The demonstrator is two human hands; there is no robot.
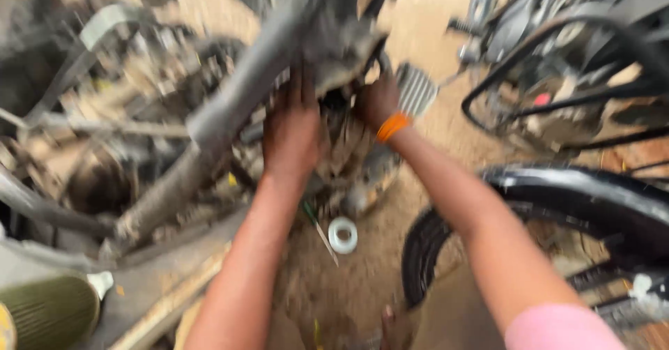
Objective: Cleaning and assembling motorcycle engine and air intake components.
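Both hands, left hand (291, 132) and right hand (376, 102), press on the blurred motorcycle engine (341, 50); grip cannot be told.

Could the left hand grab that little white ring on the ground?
Probably yes. The white ring lies bare on the sandy ground, just below the left hand, with only a thin stick beside it.

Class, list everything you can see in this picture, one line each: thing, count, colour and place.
Motorcycle engine: one, grey, top centre, blurred.
Frame tube: one, grey, slanting at left.
Footrest: one, grey ribbed, right of the engine.
Tape roll: one, white, on the sandy ground.
Screwdriver: one, green handle, beside the roll.
Tyre: one, black, right.
Wristband: one, orange, right wrist.
Left hand: on the engine.
Right hand: on the engine.
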